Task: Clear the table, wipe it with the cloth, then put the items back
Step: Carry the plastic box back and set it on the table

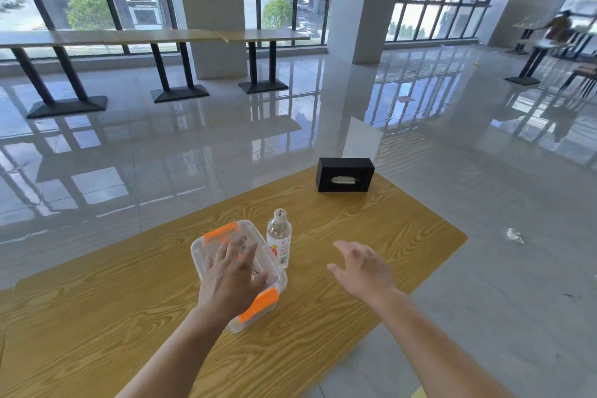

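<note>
A clear plastic food box (pixel 206 245) with orange clips sits on the wooden table (pixel 371 223). My left hand (pixel 234 275) lies flat on its lid with the fingers spread. A small water bottle (pixel 279 236) with a white cap stands upright just right of the box, touching or nearly touching it. My right hand (pixel 361 268) hovers open above the table, to the right of the bottle, holding nothing. A black tissue box (pixel 345 174) stands near the table's far edge. No cloth is in view.
Glossy tiled floor surrounds the table. A crumpled bit of plastic (pixel 514 235) lies on the floor to the right. Long tables (pixel 155 37) line the windows at the back. A person (pixel 557 29) stands by more tables and chairs at the far right.
</note>
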`<state>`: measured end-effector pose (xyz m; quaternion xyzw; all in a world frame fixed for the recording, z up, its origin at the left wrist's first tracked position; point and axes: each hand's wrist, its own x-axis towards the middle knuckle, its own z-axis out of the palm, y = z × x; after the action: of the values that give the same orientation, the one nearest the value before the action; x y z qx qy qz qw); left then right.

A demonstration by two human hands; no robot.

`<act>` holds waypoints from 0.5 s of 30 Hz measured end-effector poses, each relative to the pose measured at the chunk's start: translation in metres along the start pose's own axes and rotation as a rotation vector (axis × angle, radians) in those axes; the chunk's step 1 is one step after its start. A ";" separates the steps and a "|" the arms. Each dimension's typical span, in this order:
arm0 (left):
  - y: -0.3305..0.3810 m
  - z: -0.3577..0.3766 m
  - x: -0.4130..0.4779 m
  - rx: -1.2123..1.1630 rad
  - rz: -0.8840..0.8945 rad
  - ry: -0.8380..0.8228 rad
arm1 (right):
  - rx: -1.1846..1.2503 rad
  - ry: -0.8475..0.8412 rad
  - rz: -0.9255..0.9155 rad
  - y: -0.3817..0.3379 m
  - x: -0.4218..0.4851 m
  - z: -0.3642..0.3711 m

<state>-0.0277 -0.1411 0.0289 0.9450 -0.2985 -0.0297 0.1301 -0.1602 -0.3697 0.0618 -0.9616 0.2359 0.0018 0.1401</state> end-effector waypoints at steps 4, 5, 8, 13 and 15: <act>0.013 0.004 0.001 0.014 -0.022 0.026 | 0.033 -0.003 -0.025 0.016 0.007 -0.001; 0.020 0.006 0.001 0.011 -0.028 0.031 | 0.037 -0.001 -0.037 0.021 0.010 -0.002; 0.049 0.017 0.003 0.015 -0.059 0.039 | 0.039 0.001 -0.081 0.043 0.022 -0.006; 0.109 0.034 0.012 0.052 -0.090 0.064 | 0.031 -0.016 -0.169 0.094 0.044 -0.020; 0.131 0.039 0.018 0.064 -0.104 0.071 | 0.038 -0.025 -0.195 0.115 0.052 -0.027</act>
<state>-0.0906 -0.2633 0.0264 0.9634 -0.2450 0.0070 0.1085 -0.1679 -0.4982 0.0531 -0.9770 0.1395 -0.0042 0.1610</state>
